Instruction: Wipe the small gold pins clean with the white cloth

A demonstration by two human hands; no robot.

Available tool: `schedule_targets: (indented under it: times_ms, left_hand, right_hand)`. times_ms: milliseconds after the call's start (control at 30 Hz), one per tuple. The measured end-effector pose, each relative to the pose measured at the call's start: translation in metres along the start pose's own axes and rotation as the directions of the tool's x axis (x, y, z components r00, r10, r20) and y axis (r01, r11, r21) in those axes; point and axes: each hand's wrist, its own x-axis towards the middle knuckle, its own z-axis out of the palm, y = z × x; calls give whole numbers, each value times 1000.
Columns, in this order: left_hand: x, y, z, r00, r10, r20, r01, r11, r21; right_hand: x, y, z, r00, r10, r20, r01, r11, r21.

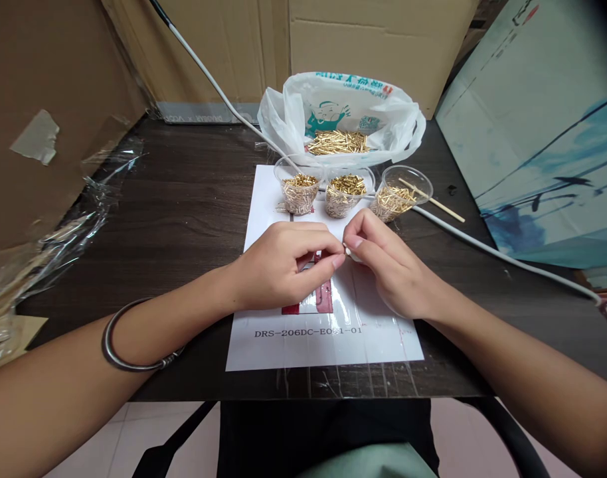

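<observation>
My left hand (303, 262) and my right hand (386, 262) meet over the white printed sheet (283, 348). Thumb and forefinger of each are pinched together, and the fingertips of both hands come together at one spot. A small whitish piece (352, 255) shows at my right fingertips; its kind is too small to make out. Whatever sits between my left fingertips is hidden. Just beyond the hands stand three clear plastic cups, a left cup (299, 199), a middle cup (344, 204) and a right cup (388, 209), holding small brass-coloured pins.
Behind the cups, a white plastic bag (278, 123) lies open around more brass pins (338, 141). A thin wooden stick (443, 204) leans out of the right cup. One white cable (507, 255) crosses the dark table (184, 192). Cardboard (383, 53) stands at the back.
</observation>
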Motion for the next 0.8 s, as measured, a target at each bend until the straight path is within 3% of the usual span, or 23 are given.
schedule_targets:
  times_ms: [200,467,800]
  left_hand:
    - [0,-1,2,999,-46,3,46,998,-44]
    - [0,1,-1,984,-176,-10,172,972,-163]
    - [2,0,1,978,-209,8,206,954,-218]
  right_hand:
    - [0,3,-1,1000,-21,-13,21,1000,9]
    - [0,1,-4,999,-42,2,41,978,-203]
    - [0,-1,-8,996,-75,49,85,970,-227]
